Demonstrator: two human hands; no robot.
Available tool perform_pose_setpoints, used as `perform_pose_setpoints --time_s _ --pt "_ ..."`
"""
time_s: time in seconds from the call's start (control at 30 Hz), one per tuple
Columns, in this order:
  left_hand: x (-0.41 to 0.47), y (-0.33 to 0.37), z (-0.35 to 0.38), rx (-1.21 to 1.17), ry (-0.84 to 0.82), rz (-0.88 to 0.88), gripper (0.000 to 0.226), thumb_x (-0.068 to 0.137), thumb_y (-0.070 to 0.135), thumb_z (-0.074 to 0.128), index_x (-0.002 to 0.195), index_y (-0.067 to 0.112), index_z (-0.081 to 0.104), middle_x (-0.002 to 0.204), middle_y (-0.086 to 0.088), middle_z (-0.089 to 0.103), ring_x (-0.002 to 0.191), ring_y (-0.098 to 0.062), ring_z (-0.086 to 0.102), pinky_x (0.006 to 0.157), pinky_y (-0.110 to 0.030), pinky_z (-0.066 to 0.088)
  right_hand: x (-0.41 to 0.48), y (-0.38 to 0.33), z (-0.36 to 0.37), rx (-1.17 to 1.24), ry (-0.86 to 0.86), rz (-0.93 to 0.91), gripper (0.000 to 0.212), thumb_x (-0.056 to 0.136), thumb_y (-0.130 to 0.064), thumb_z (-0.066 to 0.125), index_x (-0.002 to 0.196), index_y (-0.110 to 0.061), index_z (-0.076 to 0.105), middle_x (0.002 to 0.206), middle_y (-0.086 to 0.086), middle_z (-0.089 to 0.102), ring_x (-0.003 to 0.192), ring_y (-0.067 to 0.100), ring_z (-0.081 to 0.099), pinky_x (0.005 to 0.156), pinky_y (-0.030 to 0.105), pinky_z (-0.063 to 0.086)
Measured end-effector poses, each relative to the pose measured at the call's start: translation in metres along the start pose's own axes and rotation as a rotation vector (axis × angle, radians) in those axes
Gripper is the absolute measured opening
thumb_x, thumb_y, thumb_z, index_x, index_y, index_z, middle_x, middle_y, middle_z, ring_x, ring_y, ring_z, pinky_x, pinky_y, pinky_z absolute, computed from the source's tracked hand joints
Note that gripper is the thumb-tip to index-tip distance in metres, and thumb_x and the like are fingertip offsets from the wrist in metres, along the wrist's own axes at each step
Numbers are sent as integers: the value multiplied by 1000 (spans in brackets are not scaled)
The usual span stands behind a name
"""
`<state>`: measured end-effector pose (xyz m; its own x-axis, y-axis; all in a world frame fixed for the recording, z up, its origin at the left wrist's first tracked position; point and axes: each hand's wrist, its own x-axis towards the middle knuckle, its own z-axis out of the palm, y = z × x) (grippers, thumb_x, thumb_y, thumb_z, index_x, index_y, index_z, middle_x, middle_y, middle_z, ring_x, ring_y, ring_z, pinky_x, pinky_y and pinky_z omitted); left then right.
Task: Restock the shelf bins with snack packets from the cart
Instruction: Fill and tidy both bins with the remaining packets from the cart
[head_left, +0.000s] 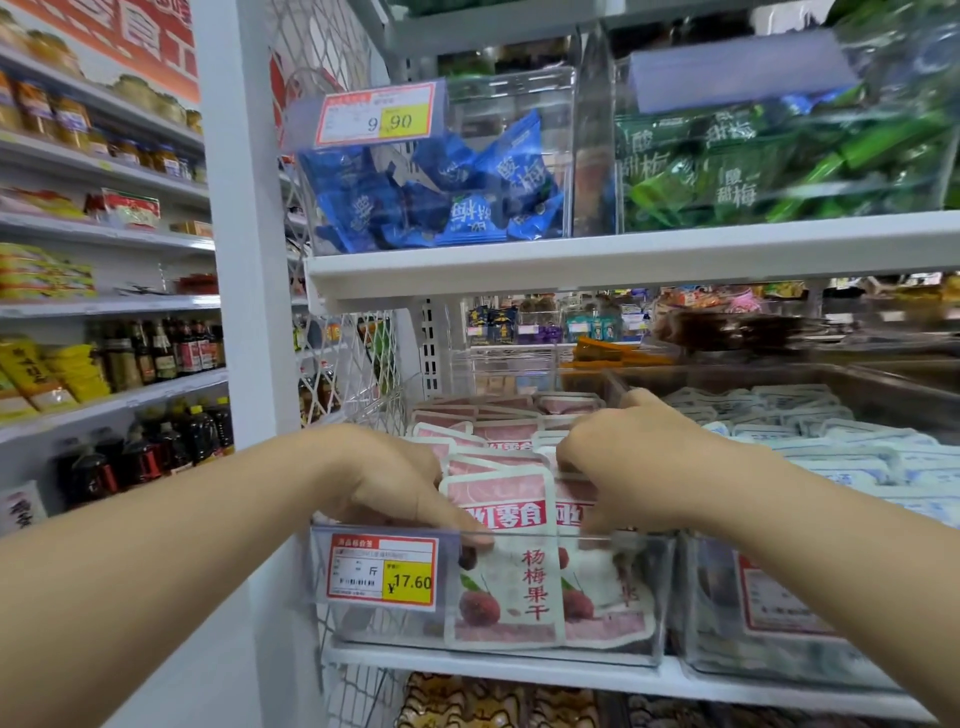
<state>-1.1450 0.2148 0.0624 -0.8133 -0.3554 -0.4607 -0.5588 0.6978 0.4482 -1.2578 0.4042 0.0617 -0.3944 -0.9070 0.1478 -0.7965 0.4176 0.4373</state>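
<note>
Pink snack pkts (506, 571) fill clear bin (374, 631); left hand (395, 483), right hand (628, 467) each grip front pkt.

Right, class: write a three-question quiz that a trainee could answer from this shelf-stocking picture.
1. True or false: the left hand and the right hand are both at the pink packets.
2. The price tag on their bin reads: A 9.90, B 17.60, C 21.50.
3. Fill in: the upper bin directly above holds ___ packets.
Key: 1 true; 2 B; 3 blue.
</note>
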Motion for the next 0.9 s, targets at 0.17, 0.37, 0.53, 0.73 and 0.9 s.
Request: perform_pose_setpoints --time_s 0.17,0.37,0.53,0.73,0.9 --pt "-6 -2 -3 26 41 45 93 57 67 83 126 10 60 116 -8 74 108 -25 71 97 -42 56 -8 10 2 96 99 59 35 84 -54 68 106 -29 58 108 -9 66 105 20 60 107 44 30" --pt "-22 2 -7 -41 103 81 82 59 55 78 125 11 57 107 -6 76 97 -20 73 84 -29 58 -18 10 0 162 283 82 35 90 -53 59 121 -37 57 119 -14 63 114 13 58 108 37 28" --pt "-34 3 -5 1 208 113 59 80 49 75 123 12 58 103 -3 77 94 -18 74 85 -29 59 -30 2 -6 178 374 60 32 94 -53 56 123 -39 56 123 -18 61 117 9 56 109 33 27" --pt "-59 6 5 211 528 170 54 86 55 69 126 24 49 105 5 73 93 -11 70 86 -33 57 -52 -7 -11 237 453 52 27 95 -52 54 118 -37 59 112 -18 65 109 7 58 106 29 29" --pt "-77 30 57 336 890 426 29 91 52 63 115 39 54 107 21 64 98 -3 62 88 -37 55 -89 -15 -3 354 469 17 26 93 -49 58 114 -34 63 105 -17 67 103 10 60 96 33 43"
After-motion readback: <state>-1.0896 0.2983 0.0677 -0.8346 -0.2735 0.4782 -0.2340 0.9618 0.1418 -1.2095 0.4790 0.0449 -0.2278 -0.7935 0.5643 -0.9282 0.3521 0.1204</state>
